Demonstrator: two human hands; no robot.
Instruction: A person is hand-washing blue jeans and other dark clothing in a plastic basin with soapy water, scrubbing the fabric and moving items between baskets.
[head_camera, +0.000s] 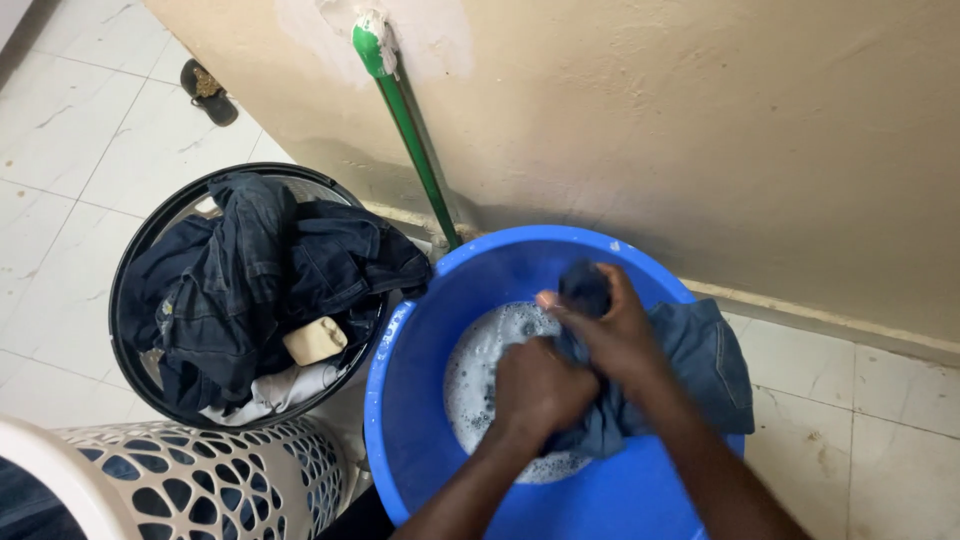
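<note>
Both hands grip a wet blue cloth (700, 360) over the blue basin (420, 400), which holds soapy water (480, 370). The left hand (540, 385) is fisted on the cloth near the basin's middle; the right hand (610, 325) has its fingers clamped on a bunched end. The cloth drapes over the right rim. A black tub (135, 250) of dark clothes (260, 270) with a soap bar (315, 340) stands just left.

Head view, steeply down, close over blue basin (420, 400).

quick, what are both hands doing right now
left hand: closed on the blue garment over the basin
right hand: closed on the same garment
</note>
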